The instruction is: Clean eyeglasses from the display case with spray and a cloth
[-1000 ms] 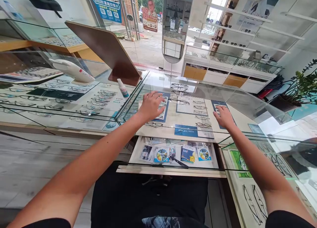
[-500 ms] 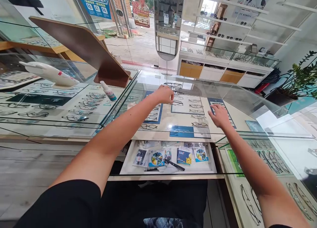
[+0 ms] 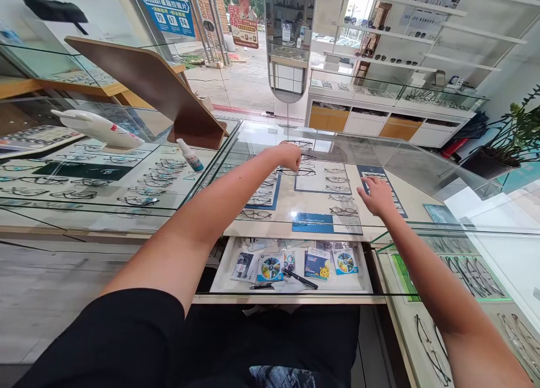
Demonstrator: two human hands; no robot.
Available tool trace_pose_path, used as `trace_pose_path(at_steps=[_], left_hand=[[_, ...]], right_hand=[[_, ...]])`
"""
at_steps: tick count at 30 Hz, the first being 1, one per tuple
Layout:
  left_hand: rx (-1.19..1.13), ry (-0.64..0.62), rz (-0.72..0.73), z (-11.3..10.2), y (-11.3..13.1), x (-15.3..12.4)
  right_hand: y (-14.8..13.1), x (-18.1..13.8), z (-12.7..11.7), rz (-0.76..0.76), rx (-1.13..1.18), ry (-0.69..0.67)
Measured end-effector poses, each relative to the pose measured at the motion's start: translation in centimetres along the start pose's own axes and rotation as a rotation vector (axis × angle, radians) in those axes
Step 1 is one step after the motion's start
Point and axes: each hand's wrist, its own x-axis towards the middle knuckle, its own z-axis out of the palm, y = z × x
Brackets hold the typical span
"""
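My left hand [image 3: 291,156] reaches far over the glass display counter [image 3: 270,138], its fingers curled closed. What lies inside the fingers is hidden. Dark-rimmed eyeglasses [image 3: 302,145] show just beyond that hand, and another pair of eyeglasses [image 3: 298,172] shows below it; whether either is touched I cannot tell. Farther right, my right hand [image 3: 377,195] is spread flat on the glass top, above a blue-edged tray [image 3: 396,199] of frames. Under the glass, between the hands, several eyeglasses [image 3: 336,179] lie in a column on a white tray.
An open drawer [image 3: 217,278] below the counter holds leaflets, packets and a black pen [image 3: 300,278]. To the left stand a brown tilted board [image 3: 135,79], a spray bottle [image 3: 190,155] and a white long-shaped object [image 3: 99,128]. A potted plant [image 3: 502,146] is at the right.
My left hand has shifted slightly right over the glass, still closed. My right hand stays in place, fingers spread. The whole view has moved a little.
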Motion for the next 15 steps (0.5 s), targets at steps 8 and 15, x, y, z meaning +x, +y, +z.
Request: trace_pose_path(at_steps=[8,15], left_hand=[[-0.029,-0.024,0.006,-0.6,1.3,-2.1],[-0.101,-0.077,0.15,-1.4,4.7,-8.4]], right_hand=[[-0.2,0.0,-0.1,0.0,0.007,-0.001],[-0.3,0.0,-0.2,-0.005,0.035,0.003]])
